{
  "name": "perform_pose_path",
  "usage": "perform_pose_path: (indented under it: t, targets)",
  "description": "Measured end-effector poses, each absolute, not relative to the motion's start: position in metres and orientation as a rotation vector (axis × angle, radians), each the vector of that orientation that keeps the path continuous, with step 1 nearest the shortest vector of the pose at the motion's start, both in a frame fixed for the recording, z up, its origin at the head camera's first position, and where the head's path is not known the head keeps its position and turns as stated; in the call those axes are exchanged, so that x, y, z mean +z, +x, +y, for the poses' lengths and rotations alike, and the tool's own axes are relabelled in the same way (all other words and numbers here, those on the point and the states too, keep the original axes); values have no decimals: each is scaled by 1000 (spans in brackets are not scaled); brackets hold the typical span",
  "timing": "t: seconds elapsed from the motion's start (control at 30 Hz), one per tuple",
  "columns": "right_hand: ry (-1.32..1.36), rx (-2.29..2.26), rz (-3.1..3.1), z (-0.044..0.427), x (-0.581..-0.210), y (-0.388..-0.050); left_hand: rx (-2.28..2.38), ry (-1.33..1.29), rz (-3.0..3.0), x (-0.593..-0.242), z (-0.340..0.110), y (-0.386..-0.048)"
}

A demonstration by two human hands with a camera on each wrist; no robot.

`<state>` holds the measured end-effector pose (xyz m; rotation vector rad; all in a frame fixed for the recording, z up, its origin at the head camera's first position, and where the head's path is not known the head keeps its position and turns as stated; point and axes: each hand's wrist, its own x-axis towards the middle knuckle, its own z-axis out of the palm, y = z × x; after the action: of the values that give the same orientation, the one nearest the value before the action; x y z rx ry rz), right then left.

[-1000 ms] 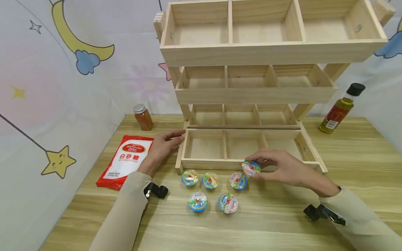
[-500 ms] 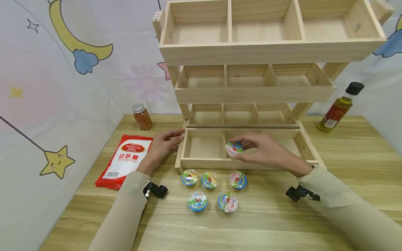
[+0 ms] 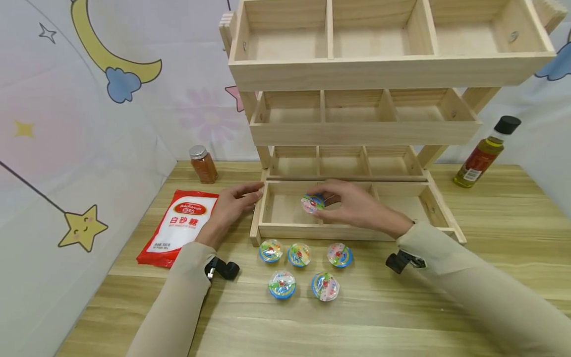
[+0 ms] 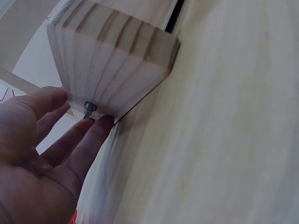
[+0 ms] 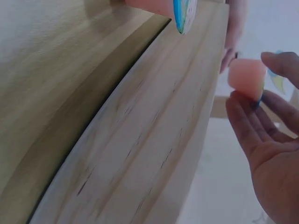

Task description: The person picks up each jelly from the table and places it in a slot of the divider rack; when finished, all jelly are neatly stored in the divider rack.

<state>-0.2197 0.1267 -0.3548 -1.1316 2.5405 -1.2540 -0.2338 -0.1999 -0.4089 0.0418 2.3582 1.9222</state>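
Observation:
My right hand (image 3: 357,206) pinches a small jelly cup (image 3: 312,203) between thumb and fingers, above the left part of the wooden rack's bottom tray (image 3: 285,231). Seen from the right wrist, the cup (image 5: 246,77) has a pink body and a printed lid. My left hand (image 3: 229,210) lies against the left end of the rack. The left wrist view has its extended fingertips touching the wooden end piece (image 4: 112,60) beside a metal screw. In front of the tray, several more jelly cups (image 3: 299,255) stand on the table in two loose rows.
Above the bottom tray rise further tiers, including the top tray (image 3: 388,74), each split into three compartments. A red and white sugar bag (image 3: 185,228) lies at left, near a spice jar (image 3: 203,164). An oil bottle (image 3: 486,152) stands right of the rack on the table (image 3: 379,317).
My right hand has carried the jelly cup left and back, from the tray's front edge to over its left part. The left hand stays against the rack.

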Motion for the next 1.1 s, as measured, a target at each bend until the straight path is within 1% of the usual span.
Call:
perform_pose_path:
  t: [0.33,0.6,1.1]
  targets:
    - [-1040,-1167,2567,106,-351,-232,1960,24,2337,-409,-199,-233]
    - [-986,-1189,2505,91,-351,-247,1977,27,2326,-409,-199,-234]
    - [-1014,-1196,2460,58,-354,-266,1983,49,2326,-410,-200,-234]
